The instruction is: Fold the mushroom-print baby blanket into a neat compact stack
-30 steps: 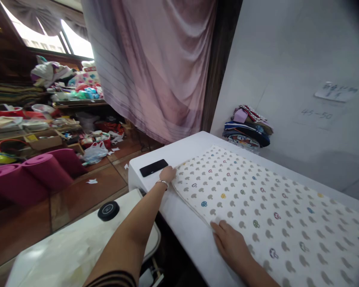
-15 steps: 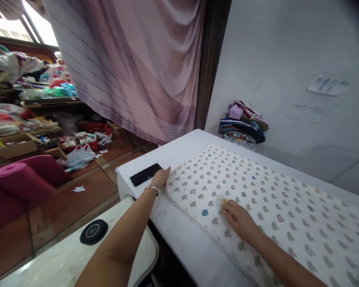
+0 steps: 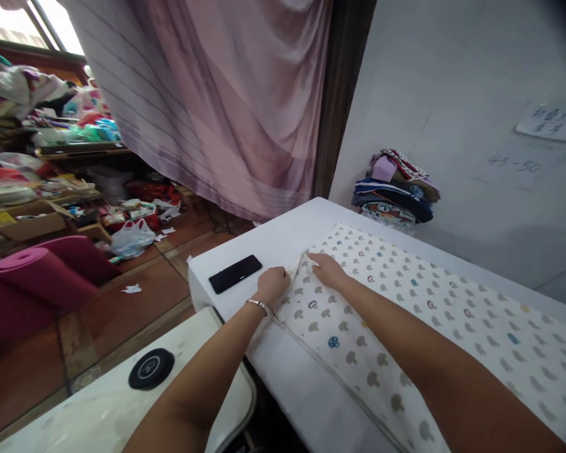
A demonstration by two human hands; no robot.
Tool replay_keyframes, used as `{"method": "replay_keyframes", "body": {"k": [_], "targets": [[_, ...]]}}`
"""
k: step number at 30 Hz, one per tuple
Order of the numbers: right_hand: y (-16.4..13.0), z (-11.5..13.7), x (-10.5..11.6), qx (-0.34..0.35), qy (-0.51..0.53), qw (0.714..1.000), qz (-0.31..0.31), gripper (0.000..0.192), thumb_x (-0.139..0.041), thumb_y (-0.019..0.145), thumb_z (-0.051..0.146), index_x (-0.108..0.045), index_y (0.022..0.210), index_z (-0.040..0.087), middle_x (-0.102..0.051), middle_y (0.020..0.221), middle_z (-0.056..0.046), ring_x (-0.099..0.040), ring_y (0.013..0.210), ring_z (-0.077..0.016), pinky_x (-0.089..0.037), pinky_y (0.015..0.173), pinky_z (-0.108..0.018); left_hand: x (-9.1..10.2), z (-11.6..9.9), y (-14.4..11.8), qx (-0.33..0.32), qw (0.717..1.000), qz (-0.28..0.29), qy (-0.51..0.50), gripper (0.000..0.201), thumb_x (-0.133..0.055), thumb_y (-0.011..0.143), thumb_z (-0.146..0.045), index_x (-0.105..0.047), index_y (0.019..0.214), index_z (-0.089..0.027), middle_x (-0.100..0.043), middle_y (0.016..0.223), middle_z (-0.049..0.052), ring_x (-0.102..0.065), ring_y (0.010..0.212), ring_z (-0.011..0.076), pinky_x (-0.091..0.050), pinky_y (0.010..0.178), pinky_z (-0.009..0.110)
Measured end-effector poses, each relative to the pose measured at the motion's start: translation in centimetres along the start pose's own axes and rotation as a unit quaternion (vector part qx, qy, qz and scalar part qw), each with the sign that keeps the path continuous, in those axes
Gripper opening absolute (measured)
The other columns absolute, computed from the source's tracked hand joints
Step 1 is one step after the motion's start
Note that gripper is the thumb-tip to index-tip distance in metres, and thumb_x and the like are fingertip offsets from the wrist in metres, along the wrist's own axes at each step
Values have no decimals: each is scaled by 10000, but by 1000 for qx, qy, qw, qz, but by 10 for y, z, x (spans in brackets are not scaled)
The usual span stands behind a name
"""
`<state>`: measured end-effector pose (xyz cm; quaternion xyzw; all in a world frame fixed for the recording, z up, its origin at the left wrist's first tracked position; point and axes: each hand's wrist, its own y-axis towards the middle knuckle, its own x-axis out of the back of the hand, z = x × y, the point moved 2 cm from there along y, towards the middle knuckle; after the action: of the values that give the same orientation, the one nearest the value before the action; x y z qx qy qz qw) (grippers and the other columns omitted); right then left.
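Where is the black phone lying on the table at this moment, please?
In the head view, the black phone lies near the white table's left corner, just left of the left hand at the printed cloth's edge.

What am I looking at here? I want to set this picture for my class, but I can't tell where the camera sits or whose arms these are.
The camera is worn on a person's head and looks forward and down, so both bare arms belong to the wearer. No machine is involved. The left hand, with a thin bracelet at the wrist, pinches the near corner of a white cloth printed with small grey and coloured mushrooms. The right hand rests flat on the cloth beside it. The cloth is spread over a white table. A flat black phone lies on the table left of the hands. A pile of folded coloured fabrics sits at the far end against the wall.
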<state>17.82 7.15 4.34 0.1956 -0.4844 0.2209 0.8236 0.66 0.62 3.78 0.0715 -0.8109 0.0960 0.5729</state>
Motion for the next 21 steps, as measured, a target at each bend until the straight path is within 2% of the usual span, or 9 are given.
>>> {"method": "replay_keyframes", "body": {"k": [2, 4, 7, 10, 13, 17, 21], "targets": [[15, 7, -7, 31, -20, 999, 16, 536, -446, 822, 95, -462, 1347, 201, -478, 1370, -84, -397, 1259, -227, -342, 1030, -388, 1, -1, -1, -25, 1000, -14, -2, 278, -423, 813, -283, -681, 836, -182, -691, 912, 108, -623, 829, 209, -432, 684, 277], [24, 13, -15, 58, -45, 997, 27, 519, -454, 818, 91, -494, 1318, 228, -460, 1381, -72, -399, 1249, -222, -359, 1010, -375, 1, 2, 2, -45, 998, -18, -31, 275, -427, 813, -287, -681, 791, -184, -692, 885, 89, -613, 784, 190, -418, 657, 265], [31, 19, -22, 78, -78, 993, 34, 339, -445, 843, 118, -651, 1088, 230, -556, 1250, -63, -472, 1147, -212, -407, 937, -343, -1, 10, 12, -36, 993, 31, -112, 274, -451, 811, -313, -682, 753, -177, -692, 788, 52, -593, 722, 165, -400, 618, 244], [33, 19, -27, 96, -65, 993, 26, 286, -427, 852, 117, -679, 955, 204, -616, 1096, -59, -538, 1021, -183, -434, 864, -293, -3, 18, 27, -6, 985, 70, -157, 294, -475, 807, -351, -683, 733, -157, -687, 728, 41, -588, 698, 162, -395, 595, 238], [29, 19, -30, 111, -45, 993, 15, 294, -421, 850, 106, -662, 988, 202, -618, 1075, -49, -554, 994, -164, -433, 846, -265, -4, 15, 44, -12, 990, 65, -128, 292, -482, 805, -340, -692, 736, -150, -700, 773, 70, -606, 737, 177, -413, 637, 248], [22, 19, -31, 94, -32, 995, -3, 310, -416, 862, 122, -628, 1066, 220, -620, 1084, -40, -557, 1000, -163, -429, 843, -264, -7, -3, 65, -29, 993, 72, -91, 217, -528, 771, -270, -702, 805, -146, -707, 879, 103, -620, 823, 196, -427, 696, 254], [16, 15, -31, 65, -27, 997, -13, 297, -421, 862, 144, -607, 1081, 219, -618, 1079, -47, -555, 996, -173, -430, 830, -276, -8, -17, 78, -36, 992, 86, -85, 132, -594, 698, -202, -697, 769, -159, -708, 840, 88, -621, 808, 186, -429, 674, 231]]}}
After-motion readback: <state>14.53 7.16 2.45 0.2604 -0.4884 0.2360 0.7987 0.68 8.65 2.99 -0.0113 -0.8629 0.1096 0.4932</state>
